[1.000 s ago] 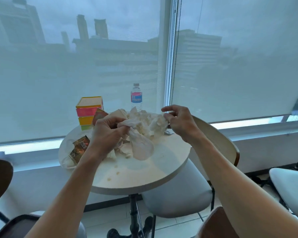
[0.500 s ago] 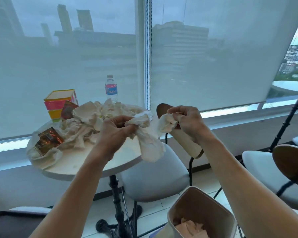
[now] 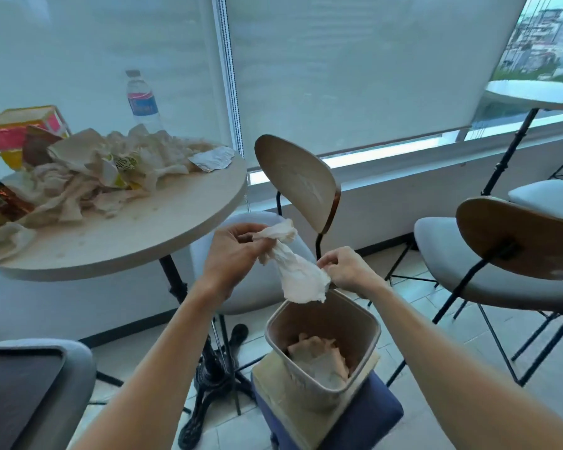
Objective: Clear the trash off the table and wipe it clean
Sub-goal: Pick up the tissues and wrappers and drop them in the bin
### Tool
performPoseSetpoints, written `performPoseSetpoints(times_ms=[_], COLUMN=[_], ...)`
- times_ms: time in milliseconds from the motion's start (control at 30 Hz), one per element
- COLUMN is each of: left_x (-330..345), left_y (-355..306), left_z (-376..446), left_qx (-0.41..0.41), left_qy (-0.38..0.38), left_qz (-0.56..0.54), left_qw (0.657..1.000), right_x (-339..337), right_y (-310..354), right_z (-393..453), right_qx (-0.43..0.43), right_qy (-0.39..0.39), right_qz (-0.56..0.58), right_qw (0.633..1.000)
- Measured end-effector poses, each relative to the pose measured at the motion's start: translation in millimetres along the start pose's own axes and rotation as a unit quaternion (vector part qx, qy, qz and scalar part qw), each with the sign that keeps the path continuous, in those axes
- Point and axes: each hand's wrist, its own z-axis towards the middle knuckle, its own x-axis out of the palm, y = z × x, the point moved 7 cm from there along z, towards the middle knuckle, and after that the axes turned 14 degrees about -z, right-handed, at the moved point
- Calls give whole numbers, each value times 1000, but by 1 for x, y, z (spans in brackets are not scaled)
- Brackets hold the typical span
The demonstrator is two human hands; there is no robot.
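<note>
Item: crumpled tissue (image 3: 298,271), held above the open bin (image 3: 369,323). My left hand (image 3: 233,254) grips its upper end; my right hand (image 3: 346,269) pinches its lower edge. Bin holds tissues. Table (image 3: 163,219): tissue heap (image 3: 111,170), wrappers, bottle (image 3: 142,100), box (image 3: 17,126).

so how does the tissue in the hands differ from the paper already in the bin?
The tissue is white, twisted long, and held above the bin by the left hand and right hand. The paper in the bin is tan, crumpled flat, resting loose at the bottom. Both are crumpled paper trash.
</note>
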Motion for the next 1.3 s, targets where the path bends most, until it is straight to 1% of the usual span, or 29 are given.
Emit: performPoseSetpoints(times_ms=[100, 267, 400, 500, 567, 633, 767, 900, 1067, 1300], left_x=[11, 27, 38, 31, 20, 10, -12, -45, -100, -189], left_y=[35, 94, 124, 128, 119, 99, 35, -23, -73, -114], left_z=[-9, -24, -35, -38, -36, -33, -26, -22, -21, -17], left_qx=[-33, -73, -99, -101, -79, -53, 25, 95, 128, 173], left_qy=[-10, -16, 39, 48, 37, 27, 19, -12, -56, -129], left_qz=[22, 70, 117, 150, 156, 139, 126, 125, 120, 166], left_qw=[999, 995, 987, 982, 984, 988, 992, 988, 983, 962], right_x=[18, 15, 3, 0, -2, -5, -15, -20, -12, 16], right_y=[-24, -23, -1, 18, 35, 55, 106, 167, 241, 325], right_z=[-6, -10, -11, -12, -12, -11, -7, -1, 4, 10], right_qx=[17, 9, -23, -43, -59, -82, -137, -179, -230, -289], right_qy=[41, 60, 53, 53, 49, 42, 31, 18, 7, -15], right_qz=[-8, 18, 38, 33, 34, 41, 76, 106, 118, 78], right_qw=[999, 998, 998, 997, 996, 995, 987, 978, 966, 954])
